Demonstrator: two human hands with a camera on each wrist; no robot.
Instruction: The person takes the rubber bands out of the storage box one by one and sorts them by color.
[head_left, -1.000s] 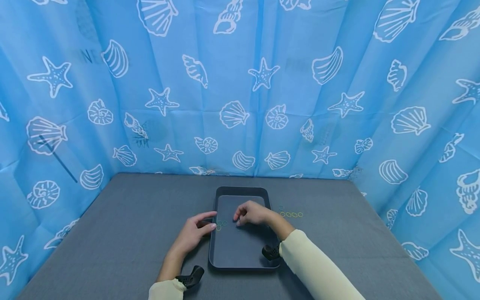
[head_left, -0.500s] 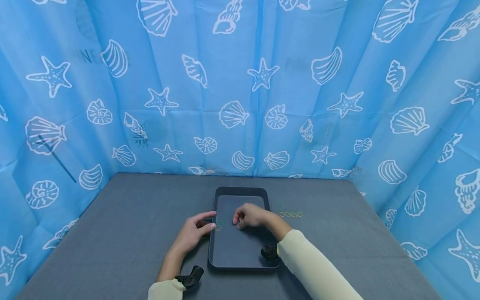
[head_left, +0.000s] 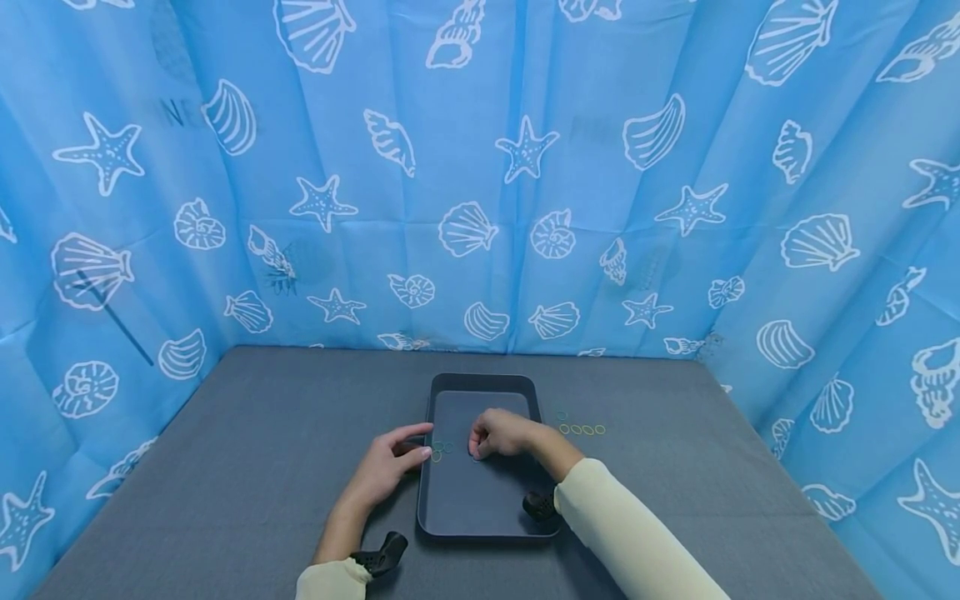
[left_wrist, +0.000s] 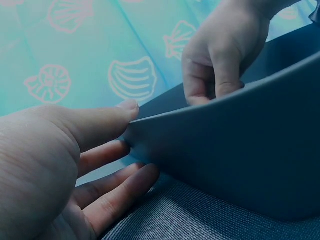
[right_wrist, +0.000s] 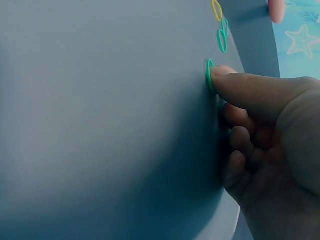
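A dark grey tray (head_left: 487, 508) lies on the cloth-covered table. The left hand (head_left: 381, 471) is at its left side, index finger and thumb touching the rim; the left wrist view shows the thumb tip on the rim (left_wrist: 220, 101) and other fingers against the outer wall. Inside the tray, the right hand (head_left: 504, 433) has its fingertips down at the floor, thumb and forefinger pinching a thin green rubber band (right_wrist: 209, 75). Close by, near the tray's left wall, lie two more green rubber bands (right_wrist: 222, 41) and a yellow rubber band (right_wrist: 217, 10).
Right of the tray, several yellow rubber bands (head_left: 588, 430) lie in a row on the grey table (head_left: 675, 483), with a green rubber band (head_left: 562, 416) just behind. A blue curtain (head_left: 480, 183) with seashell prints surrounds the back and sides. Both wrists carry black camera mounts (head_left: 381, 553).
The right hand has lowered slightly inside the tray, and its thumb and fingers have come together at the green rubber band. The left hand stays at the rim.
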